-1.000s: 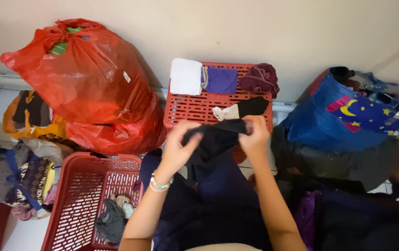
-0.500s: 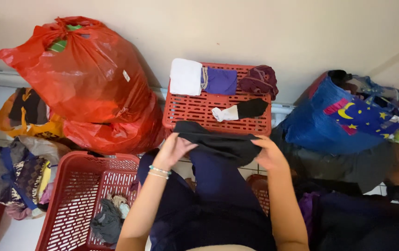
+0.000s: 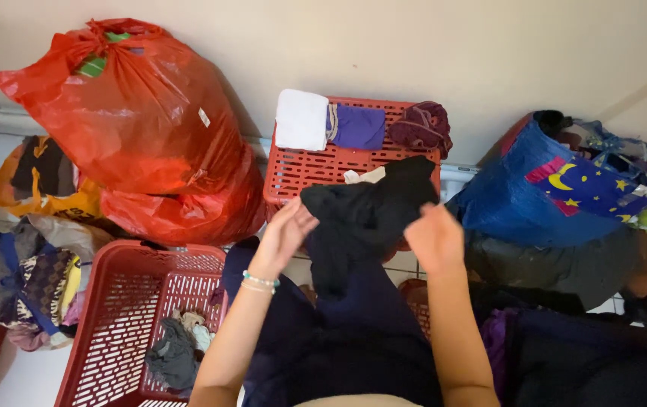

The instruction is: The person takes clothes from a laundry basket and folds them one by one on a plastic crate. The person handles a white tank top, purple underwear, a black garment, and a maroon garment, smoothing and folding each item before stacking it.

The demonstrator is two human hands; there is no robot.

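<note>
Between both hands' fingers, black garment

Both hands holding black garment — red crate behind

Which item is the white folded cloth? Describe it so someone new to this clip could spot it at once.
Find the big red plastic bag against the wall; just right of it is an overturned red crate. The white folded cloth lies on the crate's far left corner, beside a purple folded cloth and a maroon bundle. It is the only white piece there.
</note>
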